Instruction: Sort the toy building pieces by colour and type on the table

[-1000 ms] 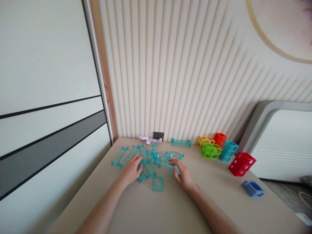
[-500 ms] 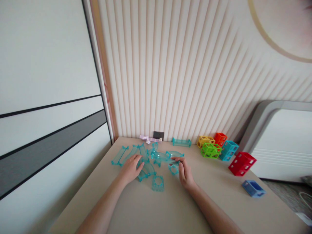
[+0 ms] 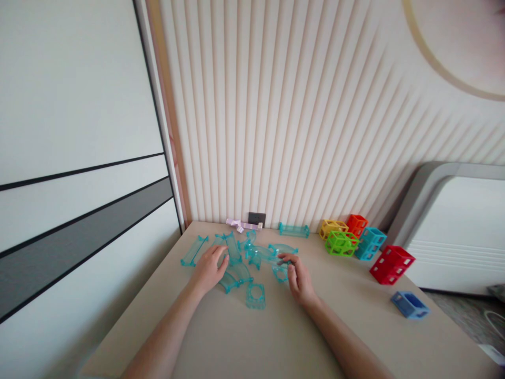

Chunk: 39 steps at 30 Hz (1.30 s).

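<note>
Clear teal plastic track pieces lie in a loose cluster on the table. My left hand [image 3: 209, 269] is over the cluster's left part, fingers and thumb apart, nothing seen in it. It hides part of a track piece behind it; a curved track piece [image 3: 241, 273] lies just to its right. My right hand [image 3: 299, 276] hovers at the cluster's right side with fingers and thumb apart. Near its fingertips are a long curved track piece [image 3: 262, 252] and a teal ring-shaped piece [image 3: 280, 273]. A teal square block with a round hole [image 3: 256, 297] stands between the hands, towards me.
A straight teal track [image 3: 294, 230] lies by the wall, near purple strips [image 3: 244, 226] and a black socket [image 3: 256, 218]. Right of my hands stand yellow, orange, green [image 3: 341, 244], cyan and red [image 3: 392, 265] lattice blocks. A blue block [image 3: 410, 305] lies closer to the right edge.
My left hand has shifted a little left and towards me, off the curved track pieces. My right hand stays in nearly the same place, its fingers slightly more spread.
</note>
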Each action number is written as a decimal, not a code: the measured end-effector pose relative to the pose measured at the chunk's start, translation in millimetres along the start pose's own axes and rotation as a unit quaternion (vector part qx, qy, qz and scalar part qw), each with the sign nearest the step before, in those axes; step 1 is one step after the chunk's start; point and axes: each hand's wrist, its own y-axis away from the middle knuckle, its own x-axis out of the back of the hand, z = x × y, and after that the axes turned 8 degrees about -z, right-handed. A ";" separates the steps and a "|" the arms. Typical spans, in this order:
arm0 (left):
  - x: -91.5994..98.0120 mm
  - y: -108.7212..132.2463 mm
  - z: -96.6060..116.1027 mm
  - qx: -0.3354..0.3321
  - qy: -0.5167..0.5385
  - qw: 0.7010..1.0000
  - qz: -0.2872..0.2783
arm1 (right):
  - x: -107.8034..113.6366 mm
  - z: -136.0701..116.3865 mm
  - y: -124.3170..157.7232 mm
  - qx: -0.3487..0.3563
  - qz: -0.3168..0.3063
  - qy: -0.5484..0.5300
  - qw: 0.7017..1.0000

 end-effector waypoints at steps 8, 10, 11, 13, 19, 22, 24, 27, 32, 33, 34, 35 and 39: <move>34.1 2.7 -24.9 0.179 -0.177 0.964 0.088 | 5.6 -1.5 -1.4 0.016 -0.008 0.036 0.999; 37.8 6.6 -33.6 0.237 -0.213 0.946 0.058 | 5.7 -1.2 -1.6 0.018 -0.008 0.041 0.999; 38.1 8.4 -37.3 0.255 -0.219 0.941 0.040 | 5.4 -0.9 -1.6 0.018 -0.007 0.042 0.999; 36.8 10.9 -42.9 0.275 -0.217 0.937 0.009 | 4.9 -0.5 -1.5 0.016 -0.009 0.044 0.999; 29.1 11.2 -53.2 0.288 -0.183 0.940 -0.020 | 4.7 -1.4 -1.5 0.013 0.011 0.037 0.999; 28.0 10.2 -56.1 0.286 -0.180 0.941 -0.009 | 5.3 -1.4 -2.3 -0.001 0.038 0.034 0.999; 28.7 9.4 -56.7 0.286 -0.179 0.941 0.005 | 5.7 -1.1 -3.0 -0.004 0.049 0.033 0.998; 31.0 8.4 -55.8 0.292 -0.177 0.939 0.029 | 6.0 -0.7 -3.6 -0.002 0.052 0.033 0.998; 31.3 8.0 -53.0 0.293 -0.161 0.941 0.058 | 5.1 -0.3 -3.2 0.002 0.040 0.039 0.998; 30.3 8.0 -53.1 0.292 -0.157 0.941 0.062 | 4.9 -0.2 -3.1 0.002 0.037 0.041 0.998; 29.2 8.0 -53.5 0.292 -0.153 0.942 0.065 | 4.8 -0.1 -3.0 0.001 0.034 0.042 0.999; 27.9 7.8 -54.3 0.292 -0.150 0.942 0.067 | 4.8 0.0 -2.9 0.001 0.033 0.043 0.999; 22.0 5.6 -59.8 0.294 -0.139 0.943 0.072 | 4.8 0.6 -2.8 0.000 0.031 0.044 0.999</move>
